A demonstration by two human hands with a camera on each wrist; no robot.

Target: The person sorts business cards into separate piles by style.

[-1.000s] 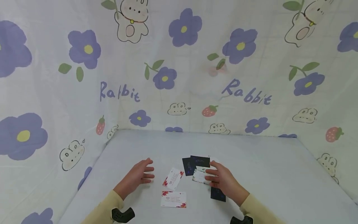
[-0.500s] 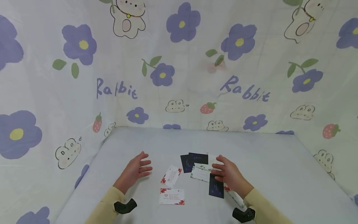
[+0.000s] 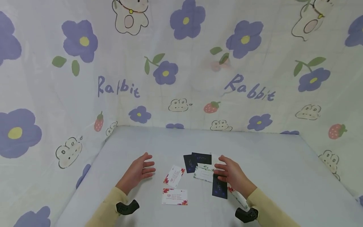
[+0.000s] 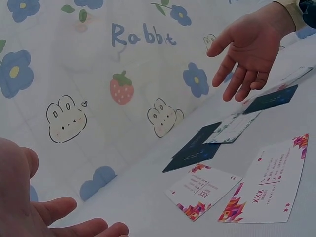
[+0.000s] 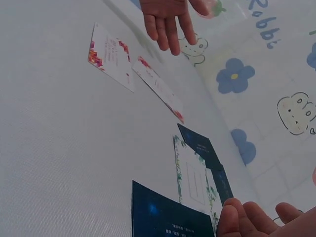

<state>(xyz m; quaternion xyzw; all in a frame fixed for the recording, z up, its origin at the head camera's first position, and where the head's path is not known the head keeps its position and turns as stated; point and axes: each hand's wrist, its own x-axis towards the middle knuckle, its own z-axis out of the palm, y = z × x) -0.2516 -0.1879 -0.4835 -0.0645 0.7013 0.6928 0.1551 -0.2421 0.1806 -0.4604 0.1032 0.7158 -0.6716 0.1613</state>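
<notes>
My left hand [image 3: 138, 171] hovers with loosely spread fingers left of the business cards, holding nothing. Closest to it are two white business cards with red floral corners, one slanted [image 3: 174, 176] and one lying straight [image 3: 174, 197]. Over the right side of the group, my right hand [image 3: 234, 175] also hangs relaxed, its palm bare in the left wrist view. Its fingertips overlap a white leaf-bordered card [image 3: 203, 173] and a dark blue card [image 3: 219, 187]. Two more dark blue cards [image 3: 189, 164] overlap behind. Another white card [image 3: 239, 198] is partly hidden beneath the right forearm.
The cards lie on a white tabletop [image 3: 153, 142]. A white curtain [image 3: 193, 85] printed with purple flowers, rabbits and strawberries surrounds the table at the back and sides. Black devices are strapped to the left wrist [image 3: 127, 208] and right wrist [image 3: 246, 215].
My right hand has drawn slightly to the right, uncovering more of the front dark blue card and the white card below the forearm. The left hand has barely moved; the head view shifted slightly.
</notes>
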